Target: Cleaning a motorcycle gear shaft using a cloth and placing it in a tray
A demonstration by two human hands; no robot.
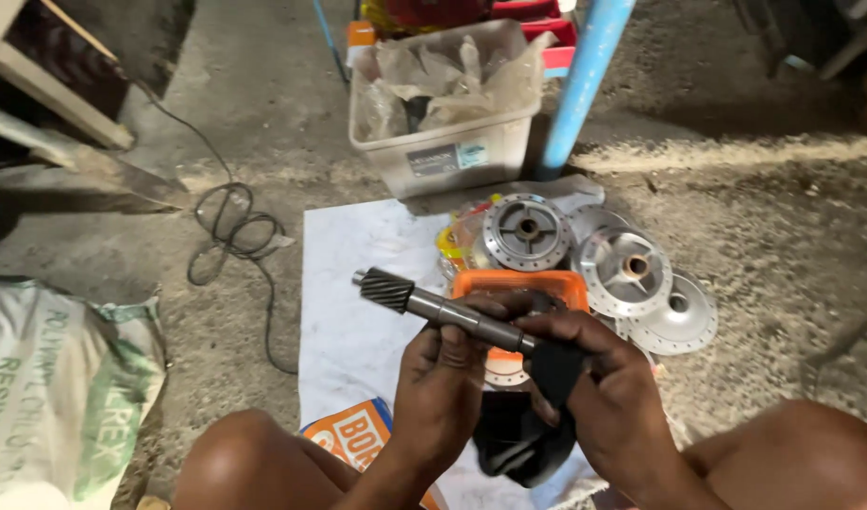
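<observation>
steel geared shaft [443,309] is being gripped by the left hand [440,378], fingers closed around it, while the right hand [594,378] is pinching a dark rag [556,368] against it, best rubbed firmly.

White sheet [348,283] on concrete floor [764,246]

Gear shaft [433,304] above sheet [348,283]; discs [627,274] right; bin [448,142] behind.
</observation>
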